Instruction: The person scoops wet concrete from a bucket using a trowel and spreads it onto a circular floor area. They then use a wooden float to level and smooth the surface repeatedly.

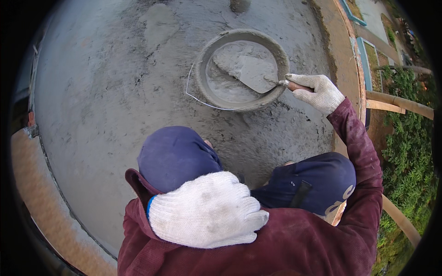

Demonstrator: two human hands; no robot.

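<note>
My right hand (317, 92), in a white knit glove, grips the wooden handle of a pointed trowel (251, 73). The trowel's blade lies inside a round grey bucket (200, 69) that holds wet mortar. The bucket stands on a rough cement surface (101, 101) ahead of my knees. My left hand (207, 209), also in a white glove, rests near my chest against my dark red sleeve; its fingers are curled and nothing shows in it. Blue trouser knees are below the bucket.
A wire bail handle (191, 94) hangs off the bucket's left side. The slab's raised edge (343, 50) runs along the right, with a drop to bamboo poles (400, 103) and green shrubs (410, 156) below. An orange border (41, 207) curves at lower left.
</note>
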